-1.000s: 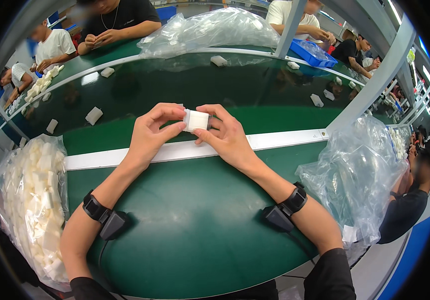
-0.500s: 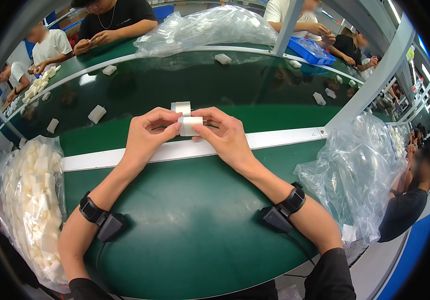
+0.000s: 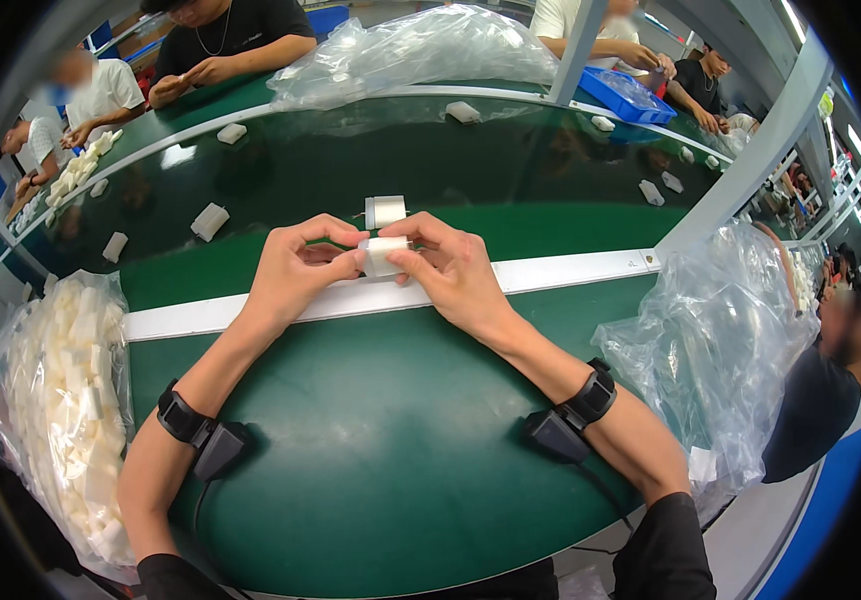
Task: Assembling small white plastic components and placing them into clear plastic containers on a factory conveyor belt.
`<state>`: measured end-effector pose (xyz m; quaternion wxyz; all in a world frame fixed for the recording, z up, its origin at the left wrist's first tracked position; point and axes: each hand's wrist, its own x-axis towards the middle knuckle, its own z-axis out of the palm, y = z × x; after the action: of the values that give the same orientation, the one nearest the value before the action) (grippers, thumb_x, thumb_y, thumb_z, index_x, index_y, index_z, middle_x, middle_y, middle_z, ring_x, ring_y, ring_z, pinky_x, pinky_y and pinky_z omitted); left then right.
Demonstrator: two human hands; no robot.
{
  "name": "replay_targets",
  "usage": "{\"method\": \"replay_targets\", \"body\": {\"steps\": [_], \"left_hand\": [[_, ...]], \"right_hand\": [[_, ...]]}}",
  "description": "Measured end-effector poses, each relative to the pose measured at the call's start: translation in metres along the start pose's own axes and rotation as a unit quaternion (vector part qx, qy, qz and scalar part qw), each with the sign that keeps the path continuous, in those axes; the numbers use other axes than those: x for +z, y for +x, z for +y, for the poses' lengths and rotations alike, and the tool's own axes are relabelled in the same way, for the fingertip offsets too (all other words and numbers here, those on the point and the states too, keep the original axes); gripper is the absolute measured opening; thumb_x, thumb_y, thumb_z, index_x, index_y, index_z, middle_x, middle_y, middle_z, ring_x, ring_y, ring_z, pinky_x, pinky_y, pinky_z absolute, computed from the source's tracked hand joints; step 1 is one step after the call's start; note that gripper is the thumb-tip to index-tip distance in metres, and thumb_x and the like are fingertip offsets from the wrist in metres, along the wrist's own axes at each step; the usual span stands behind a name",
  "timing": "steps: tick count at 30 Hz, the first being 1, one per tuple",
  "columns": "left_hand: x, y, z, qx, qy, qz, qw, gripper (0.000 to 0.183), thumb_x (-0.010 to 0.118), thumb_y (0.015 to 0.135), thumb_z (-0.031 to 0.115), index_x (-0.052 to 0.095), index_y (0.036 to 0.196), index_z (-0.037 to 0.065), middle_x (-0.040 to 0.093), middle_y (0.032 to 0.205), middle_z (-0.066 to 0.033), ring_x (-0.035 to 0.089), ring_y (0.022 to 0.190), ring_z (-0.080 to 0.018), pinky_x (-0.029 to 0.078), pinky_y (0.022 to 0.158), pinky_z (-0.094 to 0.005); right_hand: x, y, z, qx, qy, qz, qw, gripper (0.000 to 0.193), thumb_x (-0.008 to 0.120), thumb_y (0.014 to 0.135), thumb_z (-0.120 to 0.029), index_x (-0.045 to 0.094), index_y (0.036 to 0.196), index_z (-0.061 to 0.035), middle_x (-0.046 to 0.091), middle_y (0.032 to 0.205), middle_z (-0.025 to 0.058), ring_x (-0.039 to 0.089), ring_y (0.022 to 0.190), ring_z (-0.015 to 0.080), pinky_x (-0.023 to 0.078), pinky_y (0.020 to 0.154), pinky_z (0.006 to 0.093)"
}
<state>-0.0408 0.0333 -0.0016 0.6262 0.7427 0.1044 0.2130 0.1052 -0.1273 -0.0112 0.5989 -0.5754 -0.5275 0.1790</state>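
Both my hands hold one small white part point(image 3: 386, 256) with a grey end, just above the white rail along the belt's near side. My left hand point(image 3: 302, 268) pinches its grey end between thumb and fingers. On its other end, my right hand point(image 3: 447, 272) closes with thumb and fingertips. Fingers hide some of the part. Just beyond my fingertips, a second white part point(image 3: 387, 211) lies on the dark green belt, with a grey band and thin pins at its ends.
A clear bag full of whitish pieces point(image 3: 75, 400) stands at my left, and a crumpled clear bag point(image 3: 700, 350) at my right. Several white parts point(image 3: 210, 222) lie spread on the belt point(image 3: 320, 150). Across it are co-workers, a large plastic bag point(image 3: 420, 55) and a blue tray point(image 3: 628, 97).
The parts lying on the belt have shifted to the right, including the one beyond my fingertips. My hands stay nearly in place, still gripping the same white part.
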Motion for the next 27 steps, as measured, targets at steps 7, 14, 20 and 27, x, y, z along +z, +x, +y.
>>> {"method": "replay_targets", "body": {"steps": [7, 14, 20, 27], "left_hand": [[0.000, -0.001, 0.008, -0.019, -0.048, -0.089, 0.995, 0.034, 0.070, 0.087, 0.003, 0.061, 0.119, -0.003, 0.062, 0.105, -0.0084, 0.065, 0.086, -0.0162, 0.057, 0.070, -0.0275], [0.001, -0.002, 0.008, -0.024, -0.099, -0.115, 0.988, 0.053, 0.074, 0.081, 0.002, 0.047, 0.127, 0.000, 0.061, 0.099, -0.0084, 0.066, 0.082, -0.0150, 0.058, 0.070, -0.0263], [-0.001, -0.003, 0.007, 0.008, -0.089, -0.087, 0.992, 0.051, 0.073, 0.081, -0.001, 0.046, 0.125, -0.001, 0.062, 0.097, -0.0103, 0.070, 0.079, -0.0188, 0.060, 0.067, -0.0286], [0.007, 0.000, 0.005, 0.017, -0.120, -0.075, 0.990, 0.057, 0.072, 0.084, -0.002, 0.046, 0.135, -0.002, 0.059, 0.102, -0.0104, 0.069, 0.088, -0.0192, 0.059, 0.074, -0.0290]], "right_hand": [[-0.003, 0.006, 0.007, 0.040, 0.180, -0.045, 0.982, 0.031, 0.063, 0.096, -0.009, 0.052, 0.123, 0.0012, 0.053, 0.102, 0.0064, 0.062, 0.080, 0.0119, 0.051, 0.060, 0.0252], [0.006, -0.001, 0.011, 0.000, 0.190, -0.048, 0.981, 0.047, 0.071, 0.088, -0.008, 0.046, 0.127, 0.0011, 0.045, 0.108, 0.0080, 0.063, 0.090, 0.0154, 0.055, 0.066, 0.0262], [0.004, 0.000, -0.005, -0.043, 0.055, -0.058, 0.996, 0.048, 0.071, 0.082, -0.002, 0.054, 0.127, 0.0020, 0.044, 0.115, 0.0087, 0.062, 0.103, 0.0200, 0.059, 0.087, 0.0344], [0.003, 0.001, 0.001, -0.123, -0.018, -0.008, 0.992, 0.048, 0.073, 0.080, -0.004, 0.055, 0.125, 0.0015, 0.045, 0.117, 0.0121, 0.061, 0.095, 0.0197, 0.059, 0.073, 0.0307]]}}
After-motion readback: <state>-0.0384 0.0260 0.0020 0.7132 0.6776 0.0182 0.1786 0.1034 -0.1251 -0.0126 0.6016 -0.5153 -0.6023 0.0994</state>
